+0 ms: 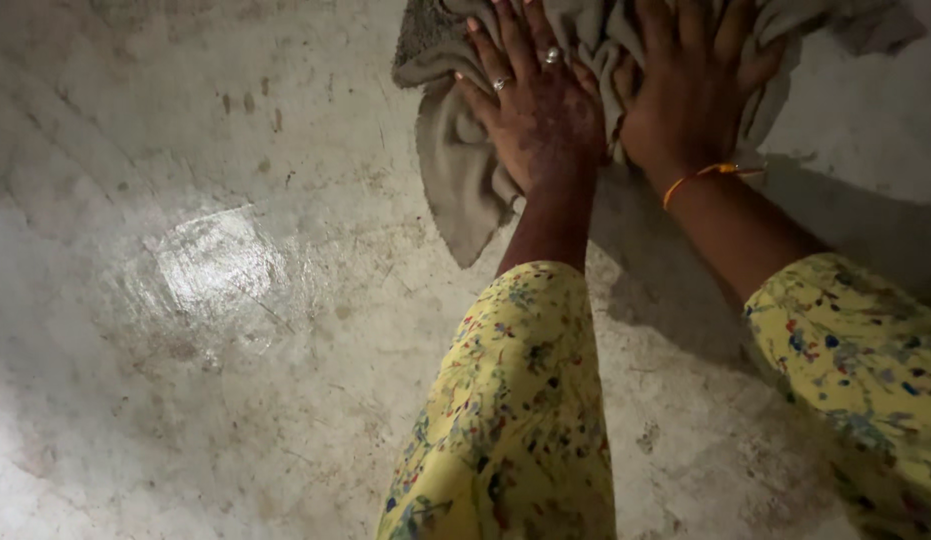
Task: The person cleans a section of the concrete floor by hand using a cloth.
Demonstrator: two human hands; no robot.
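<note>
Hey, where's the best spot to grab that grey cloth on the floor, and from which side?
Probably the loose flap of the grey cloth that hangs out toward the camera, left of the left hand. It lies free on the concrete floor, while both the left hand and the right hand press flat on the bunched middle. Come from the near left and pinch the flap's folded edge with the fingers.

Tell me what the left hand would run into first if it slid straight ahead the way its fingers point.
More of the grey cloth bunched beneath the left hand; past it the picture ends, so nothing further can be told.
</note>
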